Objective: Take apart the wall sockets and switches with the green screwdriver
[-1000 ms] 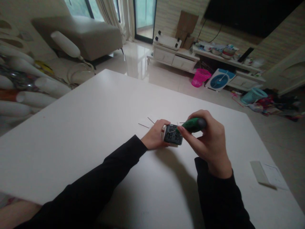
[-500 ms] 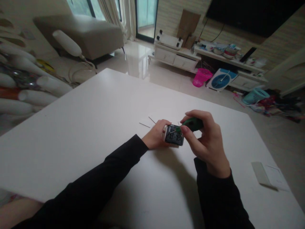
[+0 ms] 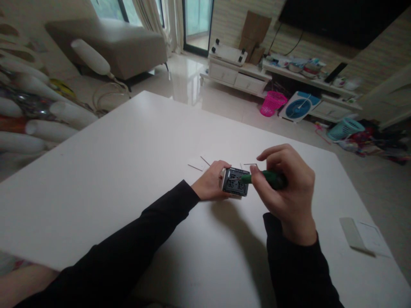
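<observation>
My left hand (image 3: 211, 181) is closed around the side of an electrical socket (image 3: 236, 189), a small dark rectangular face with slot shapes on a white body, just above the white table. In my right hand (image 3: 289, 192) is a screwdriver with a green handle (image 3: 272, 179); my thumb and fingers wrap the handle. Its shaft points left across the socket's dark face, but I cannot make out exactly where the tip rests. Thin dark sticks (image 3: 195, 167) lie on the table just beyond my left hand, and another thin strip (image 3: 249, 164) lies beyond the socket.
At the table's (image 3: 128, 145) right side lie a flat pale plate (image 3: 355, 234) and a white frame (image 3: 372, 237). White padded rods (image 3: 51, 130) stand off its left edge. Past the far edge are a pink basket (image 3: 272, 103), a blue fan (image 3: 298, 107) and a low cabinet (image 3: 247, 83).
My right hand has shifted right and slightly back, and the screwdriver lies more level, uncovering more of the socket's face. My left hand and the socket have barely moved.
</observation>
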The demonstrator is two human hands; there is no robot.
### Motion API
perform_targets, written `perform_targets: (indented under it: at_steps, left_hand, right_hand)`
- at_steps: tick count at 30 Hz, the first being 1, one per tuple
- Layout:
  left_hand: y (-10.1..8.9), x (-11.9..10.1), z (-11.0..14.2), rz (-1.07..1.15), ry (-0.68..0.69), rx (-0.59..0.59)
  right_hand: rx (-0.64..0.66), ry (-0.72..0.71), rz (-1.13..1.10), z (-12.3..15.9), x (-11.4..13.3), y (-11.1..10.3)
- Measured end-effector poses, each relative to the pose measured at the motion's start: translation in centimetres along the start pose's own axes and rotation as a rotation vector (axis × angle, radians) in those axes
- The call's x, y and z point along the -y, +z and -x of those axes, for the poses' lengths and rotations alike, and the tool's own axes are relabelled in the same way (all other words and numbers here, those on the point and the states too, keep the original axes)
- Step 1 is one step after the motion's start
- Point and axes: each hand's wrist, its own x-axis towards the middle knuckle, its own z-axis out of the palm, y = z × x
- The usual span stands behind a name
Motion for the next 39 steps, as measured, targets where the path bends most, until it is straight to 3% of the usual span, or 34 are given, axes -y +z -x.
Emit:
perform_targets:
  at_steps: [5, 13, 17, 22, 25, 31, 39]
  left_hand:
    - [0.0, -0.4, 0.1, -0.049, 0.018, -0.014]
    - [-0.1, -0.1, 0.0, -0.01, 0.011, -0.008]
    - [0.1, 0.4, 0.1, -0.01, 0.011, -0.006]
    - [0.0, 0.3, 0.1, -0.015, 0.044, 0.012]
    - [-0.1, 0.1, 0.0, -0.028, 0.04, 0.014]
    - [0.0, 0.0, 0.1, -0.08, 0.04, 0.004]
    - [-0.2, 0.8, 0.2, -0.051, 0.054, -0.001]
  right_hand:
    - [0.173, -0.04, -0.154, 0.1, 0.0, -0.2]
    - [0.269, 0.123, -0.129, -0.1, 0.7, -1.3]
    - [0.196, 0.161, -0.051, 0.0, 0.7, -1.1]
    - [0.122, 0.036, 0.113, -0.1, 0.6, -0.7]
    - [0.081, 0.005, 0.086, -0.2, 0.9, -0.5]
    - [0.218, -0.057, -0.143, 0.0, 0.9, -0.4]
    - [0.266, 0.144, -0.117, -0.3, 1.1, -1.7]
